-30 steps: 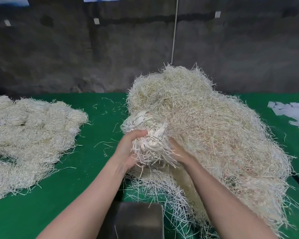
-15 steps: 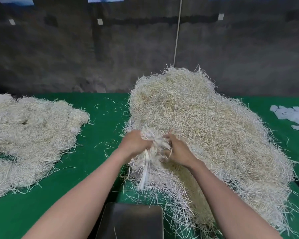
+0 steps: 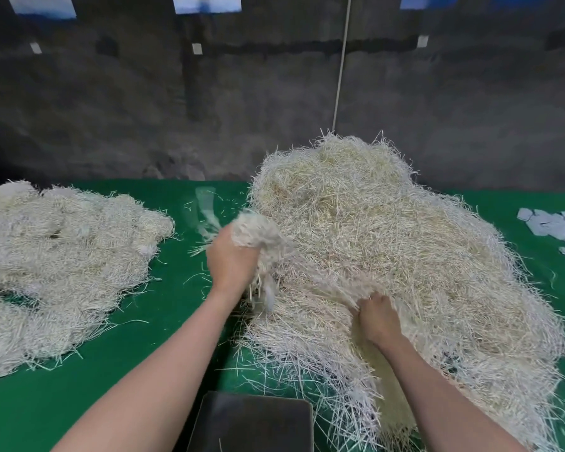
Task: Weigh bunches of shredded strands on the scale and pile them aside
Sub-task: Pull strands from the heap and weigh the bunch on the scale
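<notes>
At a green table (image 3: 183, 321), a worker's left hand (image 3: 232, 259) clamps its fingers (image 3: 238, 246) round a bunch (image 3: 258, 231) of shredded strands raised beside the heap (image 3: 388, 239), while the right hand (image 3: 377, 318) claws curled into that heap, apparently gathering more for the scale (image 3: 252, 422) below.

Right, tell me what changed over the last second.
The right hand let go of the bunch, dropped, and now grips strands low in the big pile. The left hand kept hold of the bunch alone and lifted it up and leftward. The left pile and scale stayed put.
</notes>
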Available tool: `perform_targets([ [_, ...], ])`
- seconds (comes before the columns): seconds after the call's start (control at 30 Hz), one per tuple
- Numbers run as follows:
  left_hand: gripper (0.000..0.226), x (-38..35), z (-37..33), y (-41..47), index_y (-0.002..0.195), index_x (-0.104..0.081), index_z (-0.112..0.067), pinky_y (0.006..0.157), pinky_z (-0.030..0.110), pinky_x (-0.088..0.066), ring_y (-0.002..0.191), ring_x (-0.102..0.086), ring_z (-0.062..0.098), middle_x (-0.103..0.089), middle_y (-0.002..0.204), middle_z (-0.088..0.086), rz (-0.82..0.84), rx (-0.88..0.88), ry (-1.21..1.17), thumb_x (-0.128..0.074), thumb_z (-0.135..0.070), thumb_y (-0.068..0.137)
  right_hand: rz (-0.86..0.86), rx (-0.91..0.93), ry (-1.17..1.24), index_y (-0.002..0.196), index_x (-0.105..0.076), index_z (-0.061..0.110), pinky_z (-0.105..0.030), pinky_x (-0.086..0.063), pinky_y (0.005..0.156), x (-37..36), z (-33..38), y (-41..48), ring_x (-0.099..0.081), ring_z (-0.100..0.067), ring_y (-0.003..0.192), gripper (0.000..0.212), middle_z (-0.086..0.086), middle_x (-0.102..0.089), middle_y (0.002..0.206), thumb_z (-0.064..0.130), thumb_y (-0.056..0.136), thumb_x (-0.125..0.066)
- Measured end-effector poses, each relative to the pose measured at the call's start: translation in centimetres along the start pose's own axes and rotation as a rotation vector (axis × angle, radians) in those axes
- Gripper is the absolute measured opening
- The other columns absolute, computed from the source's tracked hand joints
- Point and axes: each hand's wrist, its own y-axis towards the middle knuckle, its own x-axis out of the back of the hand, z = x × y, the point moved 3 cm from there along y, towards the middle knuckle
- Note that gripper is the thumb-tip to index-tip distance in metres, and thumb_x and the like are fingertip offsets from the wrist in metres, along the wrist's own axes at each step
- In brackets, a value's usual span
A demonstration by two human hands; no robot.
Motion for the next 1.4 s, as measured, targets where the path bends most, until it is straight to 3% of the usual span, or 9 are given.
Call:
perform_targets([
  [0.2, 0.052, 1.0, -1.2, 1.2, 0.126, -0.048, -0.009, 0.096, 0.046, -0.047, 0.103, -0.061, 0.03, -0.063, 0.11, 0.015, -0.05, 0.31, -0.371, -0.071, -0.01, 0.079, 0.136, 0.033, 0.14, 0.097, -0.052, 0.02, -0.034, -0.046, 0.096, 0.0, 0.3, -1.3, -0.051, -0.025, 0.111, 0.014, -0.004, -0.057, 0.109, 0.014, 0.086, -0.057],
  [0.37, 0.095, 0.2, -1.1, 0.9, 0.147, -0.012, -0.001, 0.109, 0.044, -0.026, 0.134, -0.033, 0.031, -0.031, 0.148, 0.014, 0.007, 0.403, -0.458, -0.073, -0.016, 0.076, 0.294, 0.214, 0.478, 0.132, -0.045, 0.025, -0.025, -0.038, 0.096, 10.1, 3.0, -1.8, -0.045, -0.012, 0.116, 0.064, 0.008, -0.046, 0.131, 0.01, 0.076, -0.071],
  [0.57, 0.085, 1.8, -2.5, -0.3, 0.138, -0.038, 0.001, 0.104, 0.037, -0.022, 0.124, -0.044, 0.018, -0.047, 0.138, 0.007, 0.244, 0.321, -0.553, -0.077, -0.02, 0.065, -0.689, 0.208, 1.016, 0.11, -0.055, 0.027, -0.036, -0.049, 0.089, 21.5, 5.8, -4.3, -0.052, -0.009, 0.099, 0.029, 0.002, -0.056, 0.113, 0.035, 0.084, -0.064],
  [0.7, 0.012, 3.1, -4.7, -3.1, 0.065, -0.075, -0.024, 0.107, 0.042, -0.026, 0.113, -0.053, 0.017, -0.068, 0.093, -0.014, 0.442, 0.228, -0.605, -0.063, -0.019, 0.065, 0.033, 0.479, 1.468, 0.143, -0.027, 0.037, -0.033, -0.024, 0.105, 20.6, 12.0, -7.4, -0.031, 0.007, 0.124, 0.088, 0.016, -0.025, 0.147, 0.079, 0.067, -0.042],
  [0.8, 0.014, 4.1, -4.7, -5.1, 0.077, -0.071, -0.024, 0.093, 0.038, -0.041, 0.11, -0.056, 0.02, -0.068, 0.092, -0.011, 0.412, 0.285, -0.731, -0.062, -0.014, 0.078, 0.344, 0.453, 1.54, 0.141, -0.035, 0.028, -0.035, -0.034, 0.108, 16.6, 14.5, -10.2, -0.041, -0.002, 0.126, 0.117, 0.002, -0.037, 0.146, 0.09, 0.045, -0.055],
  [0.93, 0.019, 4.9, -1.0, -9.2, 0.097, -0.061, -0.039, 0.109, 0.04, -0.026, 0.122, -0.037, 0.007, -0.041, 0.111, -0.027, 0.479, 0.435, -0.763, -0.064, -0.03, 0.08, 0.548, 0.236, 1.538, 0.144, -0.026, 0.024, -0.02, -0.044, 0.085, 11.7, 15.0, -13.2, -0.049, -0.004, 0.112, 0.124, -0.001, -0.025, 0.15, 0.064, 0.04, -0.082],
  [1.07, 0.047, 6.3, 2.7, -12.8, 0.119, -0.055, 0.006, 0.098, 0.048, -0.044, 0.109, -0.058, 0.035, -0.055, 0.124, 0.027, 0.745, 0.818, -1.012, -0.064, -0.015, 0.077, 0.58, 0.096, 1.383, 0.149, -0.004, 0.019, -0.029, -0.033, 0.096, 8.2, 14.6, -14.0, -0.024, -0.024, 0.137, 0.127, -0.009, -0.015, 0.154, 0.03, 0.053, -0.087],
  [1.2, 0.011, 8.5, 4.4, -13.2, 0.087, -0.056, -0.002, 0.078, 0.051, -0.054, 0.084, -0.063, 0.026, -0.063, 0.1, 0.014, 0.724, 0.733, -0.86, -0.057, 0.004, 0.078, 0.592, -0.01, 1.378, 0.148, -0.013, 0.015, -0.029, -0.039, 0.094, 6.3, 14.0, -14.2, -0.038, -0.025, 0.131, 0.117, -0.009, -0.034, 0.146, 0.02, 0.056, -0.085],
  [1.4, 0.052, 10.9, 7.1, -13.3, 0.128, -0.054, -0.034, 0.088, 0.04, -0.042, 0.096, -0.059, 0.017, -0.064, 0.11, -0.007, 0.419, 0.592, -0.457, -0.069, -0.02, 0.08, 0.444, -0.04, 1.222, 0.148, -0.018, 0.017, -0.034, -0.042, 0.099, 5.1, 12.3, -13.9, -0.038, -0.026, 0.131, 0.106, -0.009, -0.029, 0.149, 0.022, 0.064, -0.083],
])
